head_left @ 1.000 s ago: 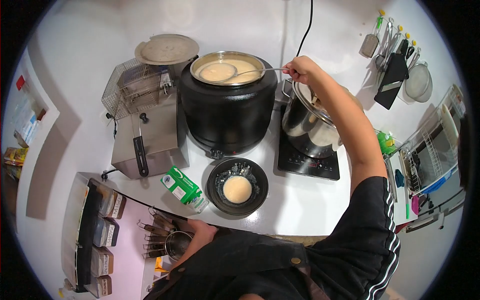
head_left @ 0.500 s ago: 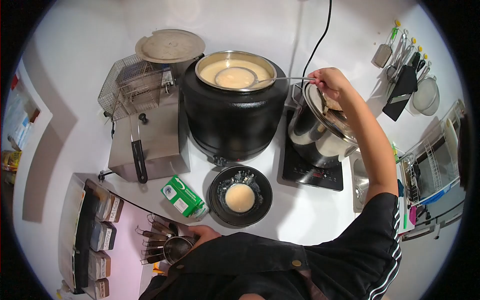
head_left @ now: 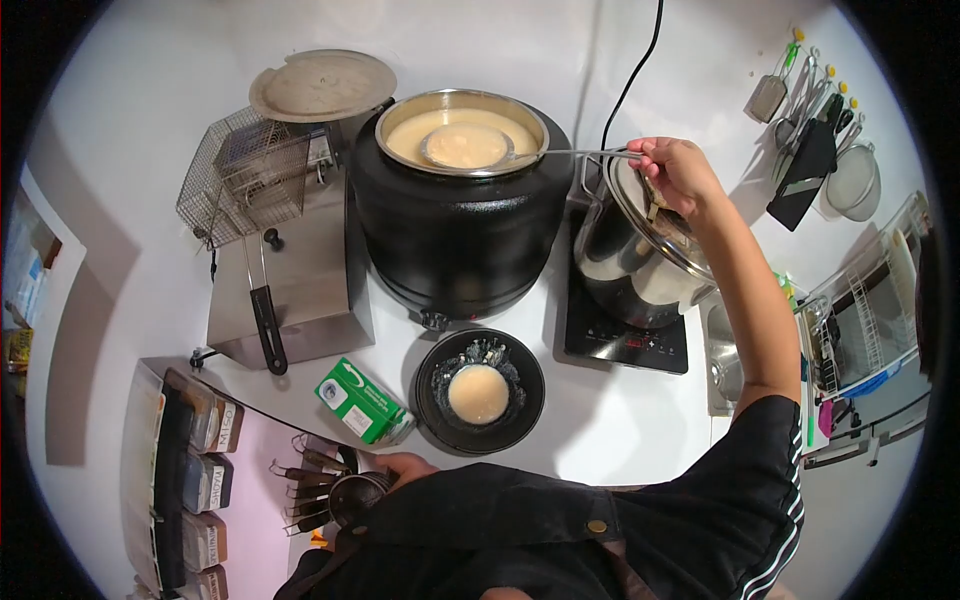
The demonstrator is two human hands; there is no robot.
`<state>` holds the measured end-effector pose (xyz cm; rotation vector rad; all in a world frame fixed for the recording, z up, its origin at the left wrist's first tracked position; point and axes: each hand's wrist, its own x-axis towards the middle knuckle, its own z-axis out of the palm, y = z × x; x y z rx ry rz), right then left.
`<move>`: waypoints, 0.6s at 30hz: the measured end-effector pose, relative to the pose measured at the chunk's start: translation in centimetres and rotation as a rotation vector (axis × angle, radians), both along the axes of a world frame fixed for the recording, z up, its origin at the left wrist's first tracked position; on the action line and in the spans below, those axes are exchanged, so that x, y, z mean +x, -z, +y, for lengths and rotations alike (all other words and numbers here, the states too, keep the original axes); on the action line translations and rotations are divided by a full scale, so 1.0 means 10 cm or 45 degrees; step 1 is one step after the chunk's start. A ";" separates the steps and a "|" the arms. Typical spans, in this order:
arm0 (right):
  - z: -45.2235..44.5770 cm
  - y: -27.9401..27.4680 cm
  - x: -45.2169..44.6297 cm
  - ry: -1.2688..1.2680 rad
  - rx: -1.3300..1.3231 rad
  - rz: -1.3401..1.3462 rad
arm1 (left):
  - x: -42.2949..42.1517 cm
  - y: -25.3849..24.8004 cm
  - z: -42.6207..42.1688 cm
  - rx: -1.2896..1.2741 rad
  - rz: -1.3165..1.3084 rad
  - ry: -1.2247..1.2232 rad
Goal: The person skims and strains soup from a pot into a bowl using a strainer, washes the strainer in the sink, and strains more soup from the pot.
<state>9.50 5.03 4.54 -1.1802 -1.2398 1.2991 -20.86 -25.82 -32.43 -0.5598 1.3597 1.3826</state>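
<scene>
My right hand (head_left: 672,170) is closed on the end of a long metal handle. It belongs to a ladle (head_left: 467,147) whose round bowl, full of pale creamy liquid, lies at the surface of the liquid in the black soup warmer (head_left: 460,225). My left hand (head_left: 405,467) rests low by the counter's front edge, near the strainers (head_left: 335,490); its fingers are partly hidden, and I cannot tell whether it holds anything. Between the warmer and my body stands a black bowl (head_left: 530,390) with pale liquid in it. A green and white carton (head_left: 362,402) lies left of the bowl.
A lidded steel pot (head_left: 625,270) stands on an induction plate (head_left: 640,345) under my right forearm. At the left is a steel fryer (head_left: 310,300) with a wire basket (head_left: 250,175). Labelled containers (head_left: 205,480) line the lower left; utensils (head_left: 810,150) hang on the right wall.
The ladle has moved right within the warmer since the first frame, and my right hand has shifted right and slightly down with it. My left hand stays low by the counter edge.
</scene>
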 end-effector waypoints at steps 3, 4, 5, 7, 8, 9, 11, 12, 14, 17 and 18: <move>0.00 -0.01 0.05 -0.021 0.041 0.044 | 0.00 0.00 -0.01 -0.004 0.002 0.000; 0.00 -0.02 0.06 -0.035 0.066 0.068 | 0.00 0.00 0.00 -0.008 0.002 0.001; -0.01 -0.03 0.07 -0.033 0.067 0.068 | 0.00 0.00 0.00 -0.006 0.001 0.002; -0.05 -0.04 0.05 -0.023 0.069 0.072 | 0.00 -0.01 0.00 -0.008 0.003 0.007; -0.07 -0.06 0.04 -0.021 0.071 0.070 | 0.00 -0.01 0.00 -0.009 0.004 0.009; -0.11 -0.09 0.02 -0.011 0.087 0.077 | 0.00 -0.01 0.01 -0.011 0.002 0.014; -0.13 -0.09 0.01 -0.002 0.103 0.083 | -0.01 0.00 0.00 -0.013 0.000 0.013; -0.12 -0.08 0.01 -0.002 0.118 0.096 | -0.01 0.00 0.00 -0.014 0.000 0.012; -0.11 -0.08 0.01 -0.005 0.133 0.108 | -0.01 0.00 -0.01 -0.019 0.001 0.012; -0.10 -0.09 0.04 0.024 0.144 0.091 | -0.01 0.00 -0.01 -0.025 -0.001 0.015; -0.10 -0.09 0.05 0.014 0.125 0.093 | -0.01 0.01 -0.03 -0.029 -0.001 0.013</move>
